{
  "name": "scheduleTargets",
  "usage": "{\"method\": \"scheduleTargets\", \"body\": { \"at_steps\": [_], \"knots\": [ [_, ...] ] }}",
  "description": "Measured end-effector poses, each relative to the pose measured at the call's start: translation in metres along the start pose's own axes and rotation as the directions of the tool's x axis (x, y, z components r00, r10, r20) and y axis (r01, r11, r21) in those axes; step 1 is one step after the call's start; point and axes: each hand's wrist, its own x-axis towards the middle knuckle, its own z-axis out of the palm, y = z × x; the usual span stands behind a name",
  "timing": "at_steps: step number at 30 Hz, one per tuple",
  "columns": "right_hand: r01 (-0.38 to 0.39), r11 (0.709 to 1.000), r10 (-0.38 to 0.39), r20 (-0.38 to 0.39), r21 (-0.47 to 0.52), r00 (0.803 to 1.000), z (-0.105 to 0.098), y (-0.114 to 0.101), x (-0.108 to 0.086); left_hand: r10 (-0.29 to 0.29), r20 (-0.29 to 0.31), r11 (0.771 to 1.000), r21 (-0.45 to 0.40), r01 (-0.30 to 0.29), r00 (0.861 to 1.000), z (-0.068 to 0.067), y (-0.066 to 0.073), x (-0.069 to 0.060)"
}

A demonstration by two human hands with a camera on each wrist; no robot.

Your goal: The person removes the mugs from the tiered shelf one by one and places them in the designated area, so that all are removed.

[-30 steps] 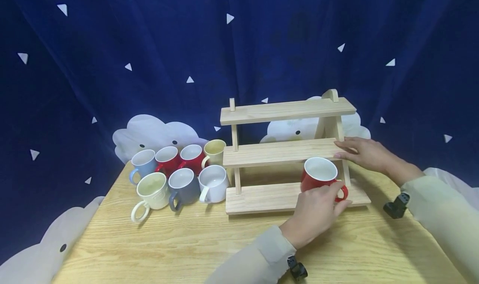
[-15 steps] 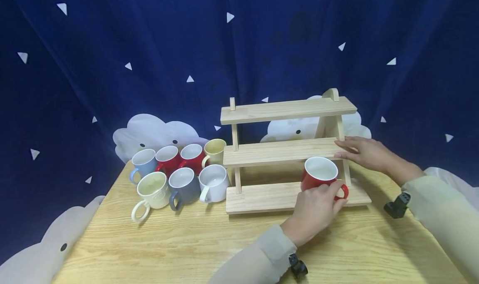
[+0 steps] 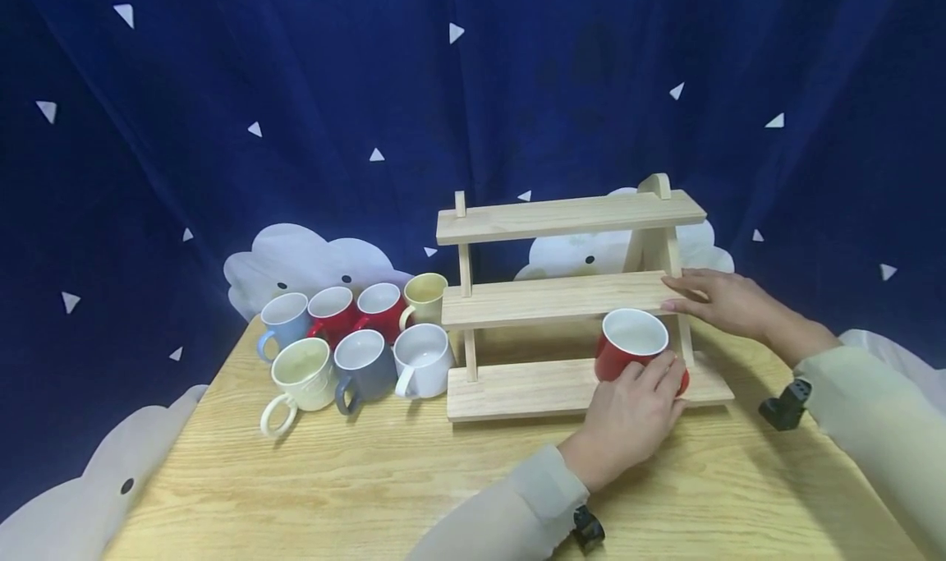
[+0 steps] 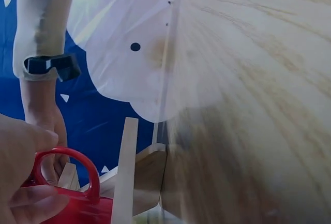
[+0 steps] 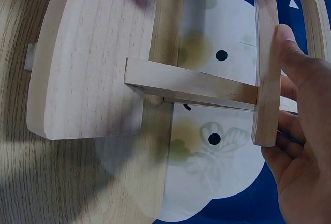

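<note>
On the right part of the bottom tier of a three-tier wooden shelf (image 3: 517,390) stands a red mug (image 3: 613,360), upright, white inside. My left hand (image 3: 631,413) pinches its handle (image 4: 92,175), which the fingers mostly cover in the head view. In the left wrist view, part of the handle loop shows between thumb and fingers. The right hand (image 3: 720,302) grips the right end of the middle tier, and in the right wrist view its thumb (image 5: 286,35) lies against the board edge (image 5: 266,79).
Left of the shelf stand several mugs in two rows, among them a light blue mug (image 3: 287,321), a grey mug (image 3: 365,372), a white mug (image 3: 424,364) and a cream mug (image 3: 306,380). A dark blue curtain (image 3: 332,76) hangs behind the wooden table (image 3: 332,487).
The fingers of my left hand have shifted forward and flatter over the red mug's handle, covering its opening in the head view. The mug and my right hand stay in place.
</note>
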Motion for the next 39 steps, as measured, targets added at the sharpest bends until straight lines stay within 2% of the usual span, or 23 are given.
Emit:
{"method": "scheduleTargets", "body": {
  "at_steps": [6, 11, 16, 20, 22, 29, 34, 39],
  "knots": [
    [-0.005, 1.000, 0.005, 0.006, 0.002, 1.000, 0.000, -0.001, -0.001, 0.023, 0.012, 1.000, -0.002, -0.023, 1.000, 0.001, -0.002, 0.003],
    [-0.009, 1.000, 0.009, 0.004, 0.003, 1.000, 0.001, -0.001, -0.001, 0.070, 0.010, 0.996, 0.048, -0.070, 0.998, -0.003, -0.007, 0.000],
    [-0.013, 1.000, 0.013, 0.007, 0.007, 1.000, 0.001, -0.001, -0.001, 0.110, -0.057, 0.993, 0.040, -0.108, 0.992, -0.008, -0.016, -0.006],
    [-0.013, 1.000, 0.013, 0.010, 0.006, 1.000, 0.000, -0.001, -0.001, 0.094, -0.144, 0.995, -0.016, -0.097, 0.985, -0.010, -0.024, -0.015],
    [-0.012, 1.000, 0.012, 0.008, 0.006, 1.000, 0.000, -0.002, 0.000, 0.090, -0.160, 0.995, -0.021, -0.095, 0.983, -0.011, -0.029, -0.019],
    [-0.011, 1.000, 0.011, 0.015, 0.009, 1.000, -0.002, -0.004, -0.001, 0.076, -0.127, 0.992, -0.091, -0.087, 0.989, -0.016, -0.044, -0.035],
    [-0.007, 1.000, 0.007, 0.013, 0.001, 1.000, -0.002, -0.003, -0.001, 0.025, -0.154, 0.986, -0.159, -0.050, 0.988, -0.017, -0.051, -0.045],
    [-0.002, 1.000, 0.002, 0.012, -0.005, 1.000, -0.002, -0.002, -0.001, -0.030, -0.164, 0.988, -0.157, 0.004, 0.986, -0.018, -0.061, -0.054]
  ]
}}
